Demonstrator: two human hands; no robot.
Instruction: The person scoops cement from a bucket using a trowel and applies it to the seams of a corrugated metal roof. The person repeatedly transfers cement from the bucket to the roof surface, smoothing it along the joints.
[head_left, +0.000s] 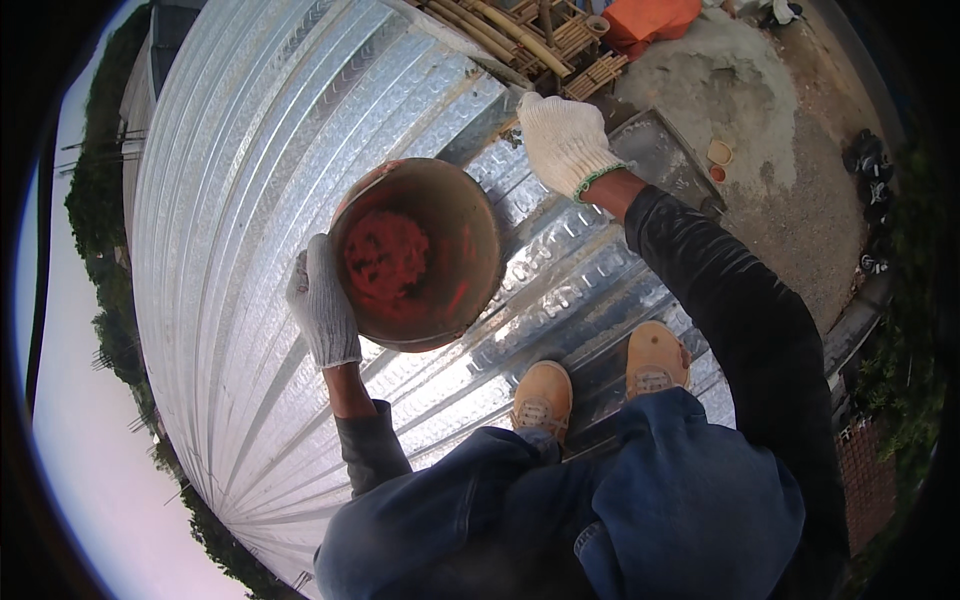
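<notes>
A round bucket (470, 250) with a stained inside and a reddish patch at its bottom tilts toward me, left of the middle. My left hand (326, 305), in a pale knitted glove, is closed on the bucket's left rim. Farther off and to the right, my right hand (565, 140), gloved the same way, is curled closed near the edge of the metal sheets. Whatever its fingers hold, if anything, is hidden. The two hands are well apart, and the right one does not touch the bucket.
Ribbed, shiny metal decking (240, 250) spreads under my tan shoes (543, 395). Beyond its edge, lower down, lie a grey sand heap (720, 90), bamboo poles (500, 30), an orange sheet (650, 22) and a rectangular tray (665, 150). Trees line the left side.
</notes>
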